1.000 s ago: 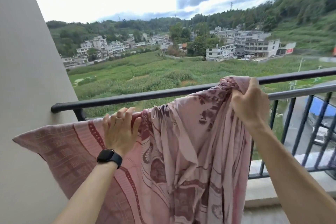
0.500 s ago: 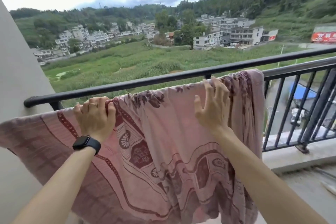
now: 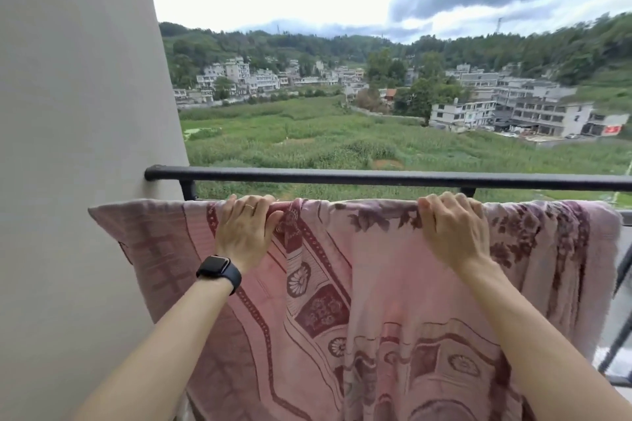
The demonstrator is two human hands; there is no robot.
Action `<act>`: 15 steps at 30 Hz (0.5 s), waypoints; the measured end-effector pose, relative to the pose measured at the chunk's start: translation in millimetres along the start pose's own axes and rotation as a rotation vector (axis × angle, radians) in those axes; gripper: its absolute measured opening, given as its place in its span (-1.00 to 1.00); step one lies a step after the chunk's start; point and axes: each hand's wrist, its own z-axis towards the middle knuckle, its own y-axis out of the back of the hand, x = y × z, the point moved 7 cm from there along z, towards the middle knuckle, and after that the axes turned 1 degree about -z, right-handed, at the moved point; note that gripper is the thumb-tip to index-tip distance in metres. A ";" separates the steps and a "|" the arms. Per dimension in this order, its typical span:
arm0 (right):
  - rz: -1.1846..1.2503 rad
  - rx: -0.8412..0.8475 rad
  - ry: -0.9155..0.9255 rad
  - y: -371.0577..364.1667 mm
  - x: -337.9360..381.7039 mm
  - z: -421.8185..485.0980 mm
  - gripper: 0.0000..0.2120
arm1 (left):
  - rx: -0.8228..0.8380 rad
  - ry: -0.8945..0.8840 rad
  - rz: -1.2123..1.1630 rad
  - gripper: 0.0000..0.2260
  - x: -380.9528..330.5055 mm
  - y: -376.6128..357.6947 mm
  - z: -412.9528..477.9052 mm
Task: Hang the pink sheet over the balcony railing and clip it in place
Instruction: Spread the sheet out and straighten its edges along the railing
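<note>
Here, at the far left, a plain pale wall (image 3: 75, 147) closes off the balcony, and the left corner of the pink sheet (image 3: 369, 284) sticks out in front of it. The sheet is draped over the balcony railing (image 3: 623, 270), whose top bar is hidden under the fold. It hangs down toward the person, with the patterned side facing in.

The left hand (image 3: 244, 232) has its fingers curled over the top fold and grips the cloth there, probably to pin it while the edge is evened out. It wears a thin ring (image 3: 250, 206), and a black watch (image 3: 219, 270) sits on the wrist; the watch screen is dark, so nothing can be read on it. Just beyond the fold, a separate black bar (image 3: 342, 177) runs across from the wall, and nothing hangs on it.

Further right, the right hand (image 3: 451, 229) grips the same fold in the same way, well apart from the left, so the stretch between them lies fairly flat. Past it, the right end of the sheet is bunched in folds.

No clip is visible, so I judge the hanging nearly done and the clipping not yet begun. Far right, a red sign (image 3: 612, 129) on a distant building is too small to read
</note>
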 end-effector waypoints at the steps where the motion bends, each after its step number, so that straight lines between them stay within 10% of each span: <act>1: -0.010 -0.021 -0.077 6.4 -30.0 -1.3 -0.39 | -0.017 0.005 0.007 -0.51 7.2 1.9 -0.7; 9: 0.008 -0.049 -0.413 21.9 -89.9 -18.8 -0.48 | -0.116 0.037 -0.100 -0.64 1.8 11.2 7.2; 15: 0.058 -0.023 -0.127 7.6 28.5 -34.9 -0.43 | -0.228 0.038 -0.240 -0.66 -47.8 8.7 -10.7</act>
